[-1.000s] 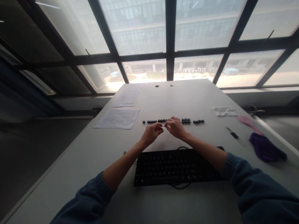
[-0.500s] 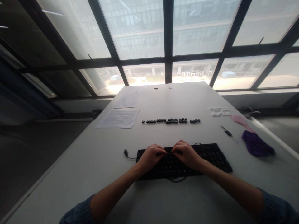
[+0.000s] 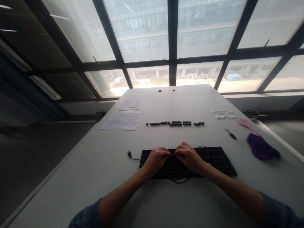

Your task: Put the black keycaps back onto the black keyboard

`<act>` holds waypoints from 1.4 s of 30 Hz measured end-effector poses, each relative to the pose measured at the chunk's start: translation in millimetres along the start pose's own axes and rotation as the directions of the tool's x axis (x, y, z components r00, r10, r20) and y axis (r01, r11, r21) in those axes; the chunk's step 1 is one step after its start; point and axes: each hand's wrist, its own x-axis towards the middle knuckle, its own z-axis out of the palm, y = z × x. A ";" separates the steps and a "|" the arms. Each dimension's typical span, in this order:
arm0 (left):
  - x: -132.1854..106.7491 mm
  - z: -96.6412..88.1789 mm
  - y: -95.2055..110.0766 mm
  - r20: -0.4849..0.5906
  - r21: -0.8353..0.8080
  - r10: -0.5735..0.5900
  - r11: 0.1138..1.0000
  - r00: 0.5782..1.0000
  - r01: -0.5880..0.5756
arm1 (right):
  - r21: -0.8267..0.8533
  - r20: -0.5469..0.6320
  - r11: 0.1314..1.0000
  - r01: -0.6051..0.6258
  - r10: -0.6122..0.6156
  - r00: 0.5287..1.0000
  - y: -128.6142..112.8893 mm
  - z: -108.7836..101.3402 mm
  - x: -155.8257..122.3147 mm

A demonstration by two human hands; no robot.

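Observation:
A black keyboard lies flat on the white table in front of me, partly covered by both my hands. My left hand is closed in a pinch over its upper middle rows. Close beside it, my right hand pinches from the other side, with a thin gap between the two sets of fingertips. Between them sits a small dark piece that looks like a keycap; its details are too dark to read. Beyond the keyboard, loose black keycaps stand in a broken row of small groups.
Written paper sheets lie at the left. On the right are a wire keycap puller, a purple cloth, a pink cloth and a white cloth. A USB plug sticks out left of the keyboard. Large windows stand behind the table.
The view has shifted slightly, moving everything a little to the right in the picture. Both hands stay pinched at the same spot, with the fingertips slightly closer together.

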 end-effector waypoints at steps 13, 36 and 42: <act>-0.6 6.5 -4.1 -0.054 0.063 0.046 0.997 0.997 -0.043 | -0.001 -0.032 1.000 0.005 -0.005 0.999 3.7 5.7 -1.2; -14.1 -5.3 6.7 0.072 0.340 0.038 0.939 0.997 -0.060 | -0.252 0.049 0.968 -0.008 0.022 0.999 -6.7 -1.6 -3.5; 1.4 -13.5 4.7 0.051 0.187 0.002 0.982 0.999 -0.012 | -0.205 0.105 0.979 0.015 0.007 0.994 -5.5 -12.7 4.0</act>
